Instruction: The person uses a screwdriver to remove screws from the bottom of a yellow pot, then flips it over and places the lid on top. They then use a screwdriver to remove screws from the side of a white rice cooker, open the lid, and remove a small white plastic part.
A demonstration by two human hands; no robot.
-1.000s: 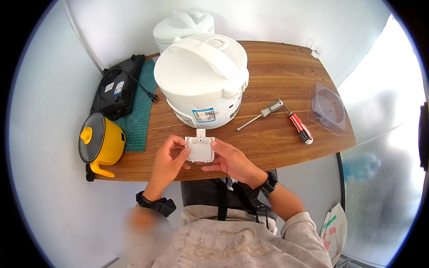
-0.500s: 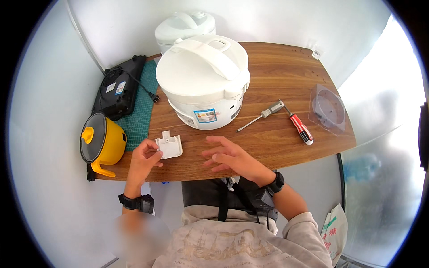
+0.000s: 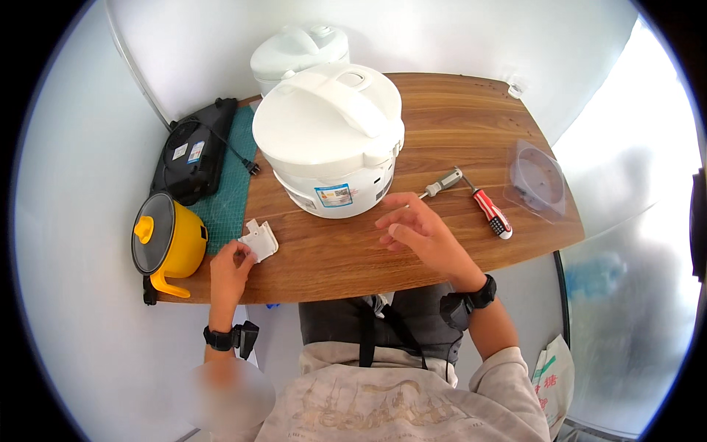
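Observation:
Near the table's front left, my left hand (image 3: 232,271) pinches the near corner of a small white plastic cover (image 3: 259,241) with a tab at its top, low over the tabletop. My right hand (image 3: 418,230) hovers at the middle front, fingers apart and bent, with nothing in it. Just beyond it stands a large white rice cooker (image 3: 324,140) with a handled lid. Close to my right fingers lies a grey-handled screwdriver (image 3: 444,182), its tip partly hidden by the hand. A red, white and black-handled screwdriver (image 3: 492,214) rests to its right.
At left, a yellow pot (image 3: 184,239) with a dark lid stands beside a green cutting mat (image 3: 224,214). A black appliance (image 3: 195,151) with a cord lies on the mat. A second white cooker (image 3: 298,55) is behind. A clear plastic tray (image 3: 536,180) sits at right.
My left hand has drawn the white cover slightly left and tilted it. My right hand has moved right and away from me, toward the grey screwdriver. The view has shifted slightly.

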